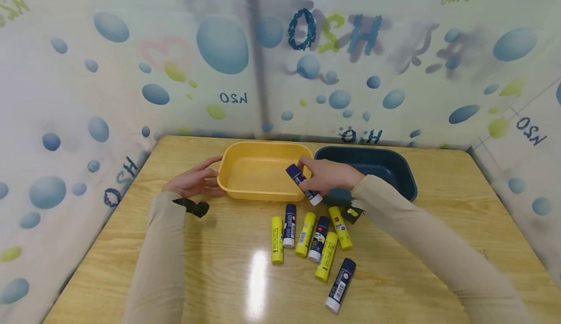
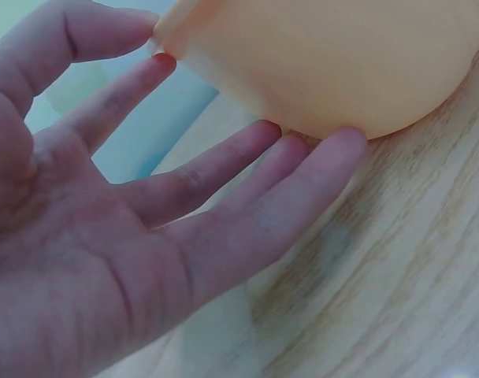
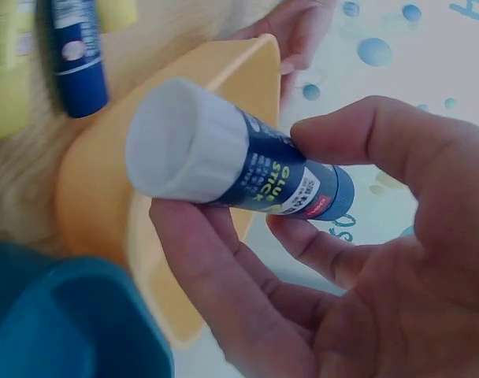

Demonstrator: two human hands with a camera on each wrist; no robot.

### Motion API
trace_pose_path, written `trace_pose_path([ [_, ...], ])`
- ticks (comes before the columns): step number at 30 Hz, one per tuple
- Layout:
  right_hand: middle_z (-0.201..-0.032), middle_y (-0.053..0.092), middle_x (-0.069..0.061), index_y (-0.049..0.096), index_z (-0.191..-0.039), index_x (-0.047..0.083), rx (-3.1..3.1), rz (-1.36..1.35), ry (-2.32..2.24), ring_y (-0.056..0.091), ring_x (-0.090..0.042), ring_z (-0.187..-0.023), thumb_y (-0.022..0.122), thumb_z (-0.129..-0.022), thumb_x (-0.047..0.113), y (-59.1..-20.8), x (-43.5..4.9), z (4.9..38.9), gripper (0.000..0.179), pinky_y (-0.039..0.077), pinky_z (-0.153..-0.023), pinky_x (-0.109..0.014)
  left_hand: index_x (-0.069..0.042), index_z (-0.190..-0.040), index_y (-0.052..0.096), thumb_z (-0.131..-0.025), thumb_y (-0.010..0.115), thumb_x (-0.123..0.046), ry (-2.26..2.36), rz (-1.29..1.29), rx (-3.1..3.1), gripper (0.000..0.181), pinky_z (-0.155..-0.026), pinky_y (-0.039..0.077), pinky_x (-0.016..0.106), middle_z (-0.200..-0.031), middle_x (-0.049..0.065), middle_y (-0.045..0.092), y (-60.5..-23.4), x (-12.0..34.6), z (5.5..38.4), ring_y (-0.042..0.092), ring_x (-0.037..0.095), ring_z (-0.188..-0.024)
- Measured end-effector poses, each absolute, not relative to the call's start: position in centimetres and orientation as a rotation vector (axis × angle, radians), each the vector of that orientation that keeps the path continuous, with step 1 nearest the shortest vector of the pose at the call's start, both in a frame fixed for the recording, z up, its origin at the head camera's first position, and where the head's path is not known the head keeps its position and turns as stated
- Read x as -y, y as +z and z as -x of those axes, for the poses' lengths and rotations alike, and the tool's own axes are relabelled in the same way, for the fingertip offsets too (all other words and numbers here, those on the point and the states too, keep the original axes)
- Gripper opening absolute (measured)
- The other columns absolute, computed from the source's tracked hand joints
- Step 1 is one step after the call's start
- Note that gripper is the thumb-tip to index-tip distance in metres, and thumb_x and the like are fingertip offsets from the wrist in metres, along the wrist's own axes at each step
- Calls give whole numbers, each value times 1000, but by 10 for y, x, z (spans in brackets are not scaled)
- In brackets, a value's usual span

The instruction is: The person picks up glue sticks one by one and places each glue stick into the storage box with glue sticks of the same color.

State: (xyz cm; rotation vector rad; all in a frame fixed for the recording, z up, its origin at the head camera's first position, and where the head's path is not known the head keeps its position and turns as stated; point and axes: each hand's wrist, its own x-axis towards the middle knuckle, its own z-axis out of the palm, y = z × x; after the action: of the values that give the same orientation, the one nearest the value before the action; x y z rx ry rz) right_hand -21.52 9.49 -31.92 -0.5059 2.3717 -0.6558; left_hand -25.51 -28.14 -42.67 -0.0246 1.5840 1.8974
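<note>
My right hand (image 1: 330,174) holds a dark blue glue stick (image 1: 298,177) with a white base, above the near right corner of a yellow bin (image 1: 263,196). In the right wrist view, the thumb and fingers grip the blue glue stick (image 3: 263,169) around its labelled barrel, with the white end towards the camera. At the bin's left end, my left hand (image 1: 193,180) pinches the rim between thumb and index finger. Its other fingertips touch the yellow bin's wall (image 2: 326,71) in the left wrist view. Bare yellow floor shows inside the bin.
A dark teal bin (image 1: 409,187) stands right of the yellow one, partly behind my right forearm. Several glue sticks lie in front: yellow ones (image 1: 277,240) and blue ones (image 1: 289,225), with one blue stick (image 1: 341,285) nearest me. A patterned curtain (image 1: 280,80) hangs behind the table.
</note>
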Motion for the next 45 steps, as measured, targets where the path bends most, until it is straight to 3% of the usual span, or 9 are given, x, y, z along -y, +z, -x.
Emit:
trace_pose_path([
  [8, -105, 60, -13, 41, -129, 12, -2324, 436, -748, 64, -21, -80, 62, -94, 25, -326, -75, 230, 42, 56, -75, -34, -23, -153, 18, -103, 44, -10, 1907, 60, -1582, 57, -100, 36, 57, -147, 16, 25, -428, 279, 259, 54, 32, -112],
  [13, -110, 58, -14, 42, -130, 12, -2345, 399, -723, 63, -23, -84, 62, -95, 26, -328, -64, 244, 43, 56, -70, -28, -30, -154, 18, -105, 44, -22, 1935, 112, -1580, 56, -100, 37, 57, -149, 15, 26, -428, 277, 260, 48, 33, -118],
  [18, -113, 55, -16, 41, -129, 11, -2338, 340, -727, 63, -25, -88, 61, -94, 26, -331, -53, 260, 43, 57, -68, -28, -37, -155, 17, -104, 46, -21, 1950, 118, -1565, 60, -102, 36, 56, -154, 12, 20, -427, 275, 260, 44, 33, -121],
  [30, -102, 56, -18, 40, -134, 3, -2313, 169, -794, 61, -21, -69, 60, -93, 20, -357, -29, 287, 49, 57, -67, -31, -31, -156, 16, -104, 43, -14, 1940, 151, -1578, 61, -99, 37, 59, -154, 13, 17, -428, 273, 261, 38, 35, -122],
  [37, -94, 66, -15, 58, -119, -2, -2336, 42, -675, 64, -20, -72, 62, -88, 20, -367, -24, 306, 38, 51, -61, -23, -26, -156, 16, -103, 43, -10, 1946, 189, -1574, 61, -98, 40, 57, -152, 14, 20, -426, 271, 260, 40, 34, -120],
  [42, -104, 65, -13, 62, -117, 1, -2305, -59, -670, 59, -21, -86, 64, -87, 23, -369, -25, 311, 37, 49, -70, -26, -28, -156, 15, -103, 42, -9, 1974, 226, -1523, 63, -98, 39, 58, -154, 12, 16, -426, 269, 260, 32, 34, -128],
  [45, -102, 64, -12, 64, -112, 1, -2289, -94, -678, 54, -21, -86, 64, -88, 21, -371, -26, 311, 31, 46, -68, -27, -28, -156, 16, -103, 43, -9, 1987, 239, -1511, 63, -98, 39, 58, -154, 10, 16, -426, 269, 260, 29, 35, -130],
])
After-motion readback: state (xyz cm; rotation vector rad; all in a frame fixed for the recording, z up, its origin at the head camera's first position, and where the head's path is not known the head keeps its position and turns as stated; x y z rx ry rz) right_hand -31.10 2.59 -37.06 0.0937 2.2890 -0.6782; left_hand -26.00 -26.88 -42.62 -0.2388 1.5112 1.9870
